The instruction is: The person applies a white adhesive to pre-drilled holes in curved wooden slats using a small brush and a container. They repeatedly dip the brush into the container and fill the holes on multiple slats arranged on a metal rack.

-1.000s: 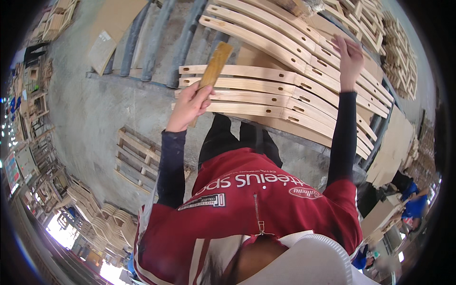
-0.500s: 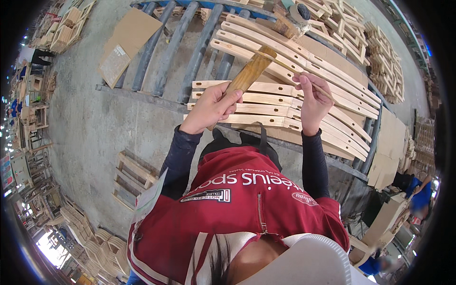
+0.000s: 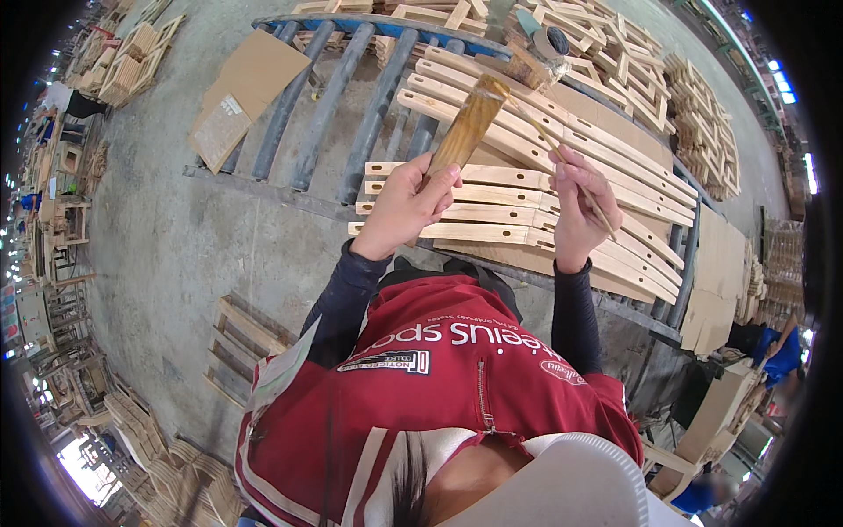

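My left hand (image 3: 411, 200) is closed round the lower part of a flat brown wooden strip (image 3: 472, 125), which tilts up and away to the right. In my right hand (image 3: 583, 198) is a thin wooden stick (image 3: 537, 126), pinched between thumb and fingers. Its far tip reaches the upper end of the strip; whether it touches cannot be made out. Below both hands lie several pale, slightly bent wooden slats (image 3: 479, 195) with oval slots, in two groups side by side on cardboard.
A roller conveyor (image 3: 379, 97) carries the slats. Flat cardboard (image 3: 255, 75) lies at its left. Beyond the slats stand a block with a dark roll (image 3: 557, 39) and piled wooden frames (image 3: 606, 44). A slatted wooden pallet (image 3: 241, 338) rests on the floor. Another person (image 3: 780, 356) is at far right.
The view has shifted slightly. The strip stands a little steeper, and the stick in my right hand now slopes down more sharply, its tip still near the strip's upper end.
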Available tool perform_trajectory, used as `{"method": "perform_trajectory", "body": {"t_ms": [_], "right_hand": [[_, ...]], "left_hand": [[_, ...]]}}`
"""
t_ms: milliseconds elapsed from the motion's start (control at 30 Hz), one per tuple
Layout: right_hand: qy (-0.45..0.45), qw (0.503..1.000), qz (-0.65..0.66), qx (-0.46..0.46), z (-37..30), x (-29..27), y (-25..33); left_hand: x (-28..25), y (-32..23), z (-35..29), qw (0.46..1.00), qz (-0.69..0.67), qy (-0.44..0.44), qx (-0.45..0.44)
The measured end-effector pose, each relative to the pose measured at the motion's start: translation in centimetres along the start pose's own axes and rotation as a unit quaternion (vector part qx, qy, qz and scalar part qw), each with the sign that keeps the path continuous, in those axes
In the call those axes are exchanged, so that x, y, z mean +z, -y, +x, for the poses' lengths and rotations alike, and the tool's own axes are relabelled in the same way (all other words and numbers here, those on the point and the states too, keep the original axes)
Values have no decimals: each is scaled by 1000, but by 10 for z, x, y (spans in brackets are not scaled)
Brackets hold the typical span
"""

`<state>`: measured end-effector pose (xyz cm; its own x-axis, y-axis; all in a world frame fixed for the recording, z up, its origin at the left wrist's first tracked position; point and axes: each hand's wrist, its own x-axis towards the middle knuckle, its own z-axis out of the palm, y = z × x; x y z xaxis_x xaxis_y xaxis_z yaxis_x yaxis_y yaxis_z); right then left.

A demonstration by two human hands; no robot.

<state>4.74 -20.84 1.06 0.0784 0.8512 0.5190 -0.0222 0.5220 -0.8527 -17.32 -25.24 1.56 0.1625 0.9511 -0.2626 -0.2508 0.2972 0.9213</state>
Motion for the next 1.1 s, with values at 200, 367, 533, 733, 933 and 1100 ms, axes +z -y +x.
{"method": "perform_trajectory", "body": {"t_ms": [200,367,533,733,933,1100], "right_hand": [[-12,999,41,8,-20,27,-8],[-48,996,40,-62,-14,41,-14],[-52,993,29,-106,-13,44,-12],[-64,990,32,-123,-11,46,-10],[-59,989,6,-132,-10,41,-11],[-67,989,-4,-133,-9,34,-19]], "left_hand": [[21,2,-2,997,-20,-39,66],[34,-2,-12,993,-22,-66,95],[42,1,-14,987,-37,-78,135],[49,3,-14,982,-77,-82,152],[56,5,-14,979,-93,-95,153],[61,12,-7,977,-116,-90,152]]}}
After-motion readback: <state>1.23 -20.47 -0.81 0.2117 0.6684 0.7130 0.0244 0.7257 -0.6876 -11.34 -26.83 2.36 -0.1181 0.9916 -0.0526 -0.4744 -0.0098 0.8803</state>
